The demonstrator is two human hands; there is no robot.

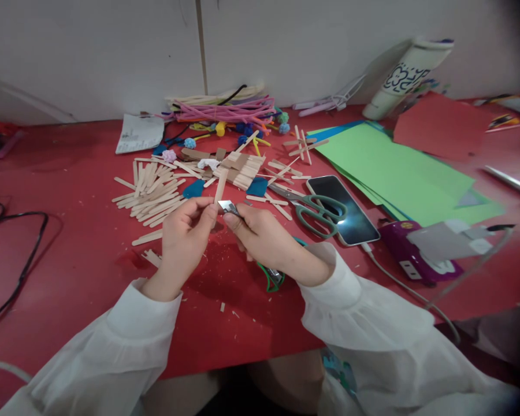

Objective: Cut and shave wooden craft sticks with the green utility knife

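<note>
My left hand (186,237) pinches a wooden craft stick (221,186) between thumb and fingers, and the stick points up and away. In my right hand (264,231) is a utility knife (228,207), its shiny blade end beside the lower part of the stick. Whether the blade touches the wood I cannot tell. My right fingers are closed and hide most of the knife's handle. Under the right wrist shows a green-edged object with a metallic part (274,278), mostly covered. Small wood shavings (222,307) lie scattered on the red table (86,242) below my hands.
Loose craft sticks (151,193) lie left of centre, near a joined stick panel (242,170). Scissors (318,215) overlap a phone (351,216). Pipe cleaners (225,110), green paper (398,167), a tumbler (409,78), a purple power strip (409,248) and black cable (34,248) surround these.
</note>
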